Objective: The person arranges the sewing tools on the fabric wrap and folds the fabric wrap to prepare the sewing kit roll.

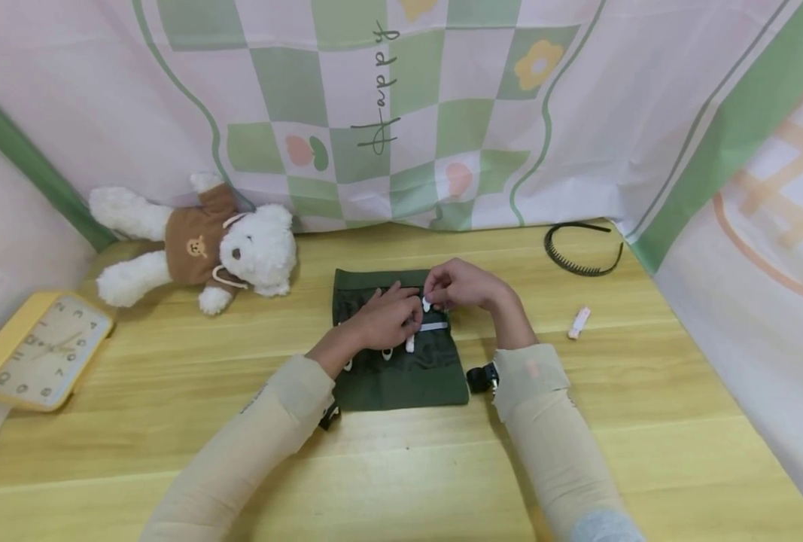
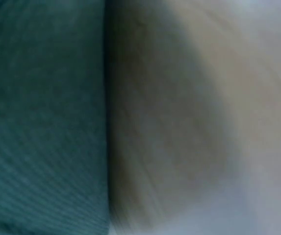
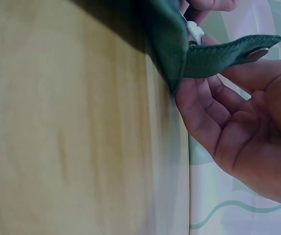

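A dark green fabric roll-up pouch (image 1: 401, 390) lies unfolded on the table, with several small hair clips on its dark inner panel. My left hand (image 1: 389, 316) rests across the panel, its fingers pressing the fabric. Just below those fingers sits a pale pink clip (image 1: 410, 344), beside a light strap (image 1: 433, 327). At the pouch's upper right, my right hand (image 1: 465, 284) pinches a small white hair clip (image 1: 427, 304) between thumb and fingertips. In the right wrist view, a green snap tab (image 3: 214, 61) sticks out past the right hand's fingers. The left wrist view is blurred, showing mostly green fabric (image 2: 42, 117).
Right of the pouch lies a pink hair clip (image 1: 579, 322), with a black toothed headband (image 1: 570, 265) farther back. A white plush bear (image 1: 191, 245) in a brown top lies at the back left, near a yellow clock (image 1: 42, 350). A patterned curtain (image 1: 387, 113) hangs behind the table.
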A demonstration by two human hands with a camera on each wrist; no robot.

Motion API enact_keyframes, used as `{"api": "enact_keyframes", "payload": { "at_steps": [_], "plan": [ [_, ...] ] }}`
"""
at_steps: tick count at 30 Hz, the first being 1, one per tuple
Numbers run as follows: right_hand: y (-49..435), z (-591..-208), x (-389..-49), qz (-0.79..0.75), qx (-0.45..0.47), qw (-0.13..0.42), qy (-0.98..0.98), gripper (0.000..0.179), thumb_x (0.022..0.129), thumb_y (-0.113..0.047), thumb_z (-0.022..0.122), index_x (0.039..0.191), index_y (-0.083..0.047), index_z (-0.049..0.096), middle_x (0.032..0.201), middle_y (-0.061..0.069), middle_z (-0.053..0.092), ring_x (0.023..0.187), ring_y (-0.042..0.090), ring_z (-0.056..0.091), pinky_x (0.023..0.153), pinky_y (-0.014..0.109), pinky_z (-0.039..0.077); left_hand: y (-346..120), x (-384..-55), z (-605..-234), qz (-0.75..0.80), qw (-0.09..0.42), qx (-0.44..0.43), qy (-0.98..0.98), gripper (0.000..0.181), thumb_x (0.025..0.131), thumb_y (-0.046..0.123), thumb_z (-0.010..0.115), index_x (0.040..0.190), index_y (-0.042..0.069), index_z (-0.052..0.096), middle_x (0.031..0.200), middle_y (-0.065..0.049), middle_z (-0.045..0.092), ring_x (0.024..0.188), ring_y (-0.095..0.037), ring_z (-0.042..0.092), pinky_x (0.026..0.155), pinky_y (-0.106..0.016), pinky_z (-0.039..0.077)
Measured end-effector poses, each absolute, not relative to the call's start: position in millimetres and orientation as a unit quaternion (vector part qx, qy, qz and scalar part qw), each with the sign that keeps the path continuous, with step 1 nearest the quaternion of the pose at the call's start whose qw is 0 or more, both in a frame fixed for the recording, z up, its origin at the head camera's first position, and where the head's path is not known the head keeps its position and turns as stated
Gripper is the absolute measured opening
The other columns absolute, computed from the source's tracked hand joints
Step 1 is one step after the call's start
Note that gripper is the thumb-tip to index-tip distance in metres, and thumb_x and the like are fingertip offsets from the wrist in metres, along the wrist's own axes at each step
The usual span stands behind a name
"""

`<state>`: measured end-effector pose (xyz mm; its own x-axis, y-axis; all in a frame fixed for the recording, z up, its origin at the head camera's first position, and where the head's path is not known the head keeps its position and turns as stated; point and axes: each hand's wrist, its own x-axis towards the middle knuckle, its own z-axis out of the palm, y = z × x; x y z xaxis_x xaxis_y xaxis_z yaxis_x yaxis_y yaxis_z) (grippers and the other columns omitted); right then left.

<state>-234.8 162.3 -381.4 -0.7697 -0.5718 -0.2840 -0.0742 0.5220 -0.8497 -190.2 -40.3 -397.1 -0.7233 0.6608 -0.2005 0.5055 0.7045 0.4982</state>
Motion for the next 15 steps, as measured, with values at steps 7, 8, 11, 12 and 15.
{"api": "enact_keyframes", "payload": {
  "at_steps": [7,8,11,12,15],
  "plan": [
    [160.6,-381.2,-236.6,-0.429,-0.201,0.281,0.835,0.008,0.098,0.001,0.063,0.098,0.005,0.070,0.082,0.013,0.069,0.067,0.018,0.057,0.062,0.033,0.049,-40.8,-190.4,-396.9,0.211,0.185,0.321,0.904,0.008,0.107,0.018,0.054,0.101,0.016,0.059,0.148,-0.009,0.047,0.152,-0.044,0.011,0.117,-0.067,0.013],
    [160.6,-380.9,-236.6,-0.429,-0.203,0.282,0.834,0.008,0.098,0.001,0.063,0.098,0.006,0.070,0.082,0.013,0.069,0.067,0.018,0.057,0.063,0.033,0.049,-40.7,-190.4,-397.0,0.212,0.185,0.321,0.904,0.008,0.107,0.018,0.054,0.102,0.016,0.059,0.147,-0.009,0.047,0.152,-0.045,0.011,0.117,-0.067,0.013],
    [161.0,-380.5,-237.1,-0.429,-0.208,0.288,0.831,0.008,0.097,0.002,0.063,0.098,0.006,0.070,0.083,0.012,0.070,0.069,0.017,0.058,0.064,0.033,0.049,-40.7,-190.3,-397.2,0.212,0.186,0.321,0.904,0.008,0.107,0.018,0.053,0.103,0.016,0.060,0.147,-0.009,0.047,0.152,-0.045,0.011,0.117,-0.067,0.013],
    [161.2,-380.4,-237.2,-0.429,-0.209,0.289,0.830,0.008,0.097,0.003,0.063,0.098,0.006,0.070,0.084,0.012,0.070,0.069,0.017,0.058,0.064,0.034,0.049,-40.7,-190.4,-397.4,0.211,0.185,0.321,0.904,0.008,0.107,0.018,0.053,0.104,0.016,0.060,0.147,-0.009,0.047,0.152,-0.045,0.011,0.117,-0.067,0.014],
    [162.1,-380.9,-238.2,-0.429,-0.207,0.293,0.829,0.009,0.096,0.003,0.063,0.099,0.006,0.071,0.086,0.013,0.071,0.071,0.017,0.058,0.065,0.033,0.049,-40.5,-190.8,-398.0,0.210,0.184,0.323,0.904,0.008,0.107,0.019,0.053,0.105,0.016,0.061,0.148,-0.009,0.046,0.152,-0.045,0.011,0.117,-0.067,0.014]
  ]
}}
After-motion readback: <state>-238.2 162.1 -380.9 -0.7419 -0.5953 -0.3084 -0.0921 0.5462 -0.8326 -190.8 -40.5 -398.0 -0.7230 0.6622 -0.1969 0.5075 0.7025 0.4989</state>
